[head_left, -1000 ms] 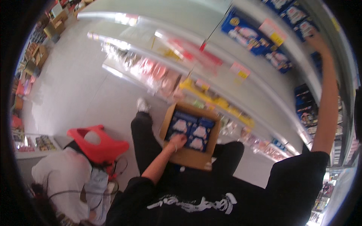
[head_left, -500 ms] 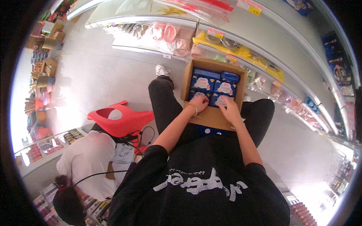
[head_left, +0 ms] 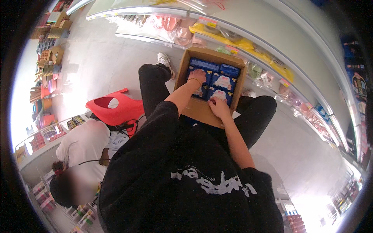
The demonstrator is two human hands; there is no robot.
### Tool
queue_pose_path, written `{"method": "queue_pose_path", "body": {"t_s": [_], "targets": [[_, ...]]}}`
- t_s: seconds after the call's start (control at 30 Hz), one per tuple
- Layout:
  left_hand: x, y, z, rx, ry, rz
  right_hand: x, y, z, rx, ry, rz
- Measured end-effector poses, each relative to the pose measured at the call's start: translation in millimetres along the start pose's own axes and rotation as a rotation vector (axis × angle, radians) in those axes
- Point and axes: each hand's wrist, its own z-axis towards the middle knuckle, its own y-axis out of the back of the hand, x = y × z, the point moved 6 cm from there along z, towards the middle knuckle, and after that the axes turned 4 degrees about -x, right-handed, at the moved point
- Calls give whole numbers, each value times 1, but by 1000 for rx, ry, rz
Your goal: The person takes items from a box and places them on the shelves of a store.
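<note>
Now the left hand [head_left: 197,76] lies deeper in the cardboard box [head_left: 202,112] than half a second ago, shifted from the near-left pack to the one behind it, while the right hand [head_left: 218,106] stays at the near-right pack; the work is thus spread over two packs at once. Left fingers are laid over the print, right fingers bent at the near edge; whether either grips, I cannot tell. The blue packs [head_left: 223,82] sit inside the box, between the person's knees [head_left: 256,110], printed faces upward, long axes apparently running left to right, slanting slightly nearer rightward.
</note>
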Motion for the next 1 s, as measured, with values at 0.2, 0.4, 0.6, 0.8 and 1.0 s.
{"method": "queue_pose_path", "body": {"t_s": [0.2,0.4,0.6,0.8,1.0], "targets": [[-17,5,17,93,-40,143,-30,21,-13,116,-19,134],[-29,-20,2,-280,-153,171,-47,15,-31,-20,-75,105],[-37,0,5,-82,-216,159,-52,2,-35,-109,-90,104],[-7,-23,-3,-140,-157,312,-33,4,-30,-52,-75,107],[2,21,-21,-116,-69,-216,-30,1,-31,-154,-31,161]]}}
